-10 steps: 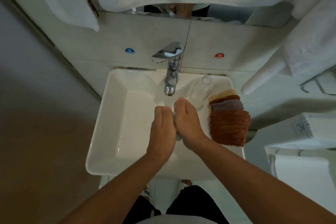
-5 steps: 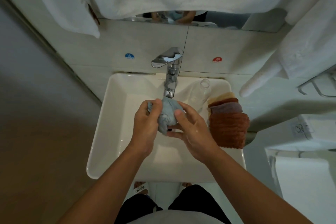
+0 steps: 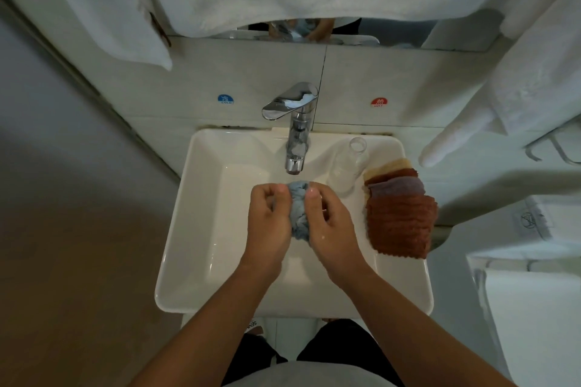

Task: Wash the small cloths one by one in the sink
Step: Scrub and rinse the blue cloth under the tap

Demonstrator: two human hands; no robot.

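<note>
The blue-grey cloth (image 3: 298, 210) is bunched into a wet, crumpled wad over the white sink (image 3: 201, 229), just below the faucet (image 3: 295, 135). The left hand (image 3: 268, 223) and right hand (image 3: 334, 226) grip it from either side, fingers curled around it. More folded cloths (image 3: 401, 214), tan, purple and rust-brown, lie stacked on the sink's right rim.

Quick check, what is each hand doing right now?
Left hand: fingers curled round the bunched blue-grey wet cloth.
Right hand: gripping the same cloth from the other side.
</note>
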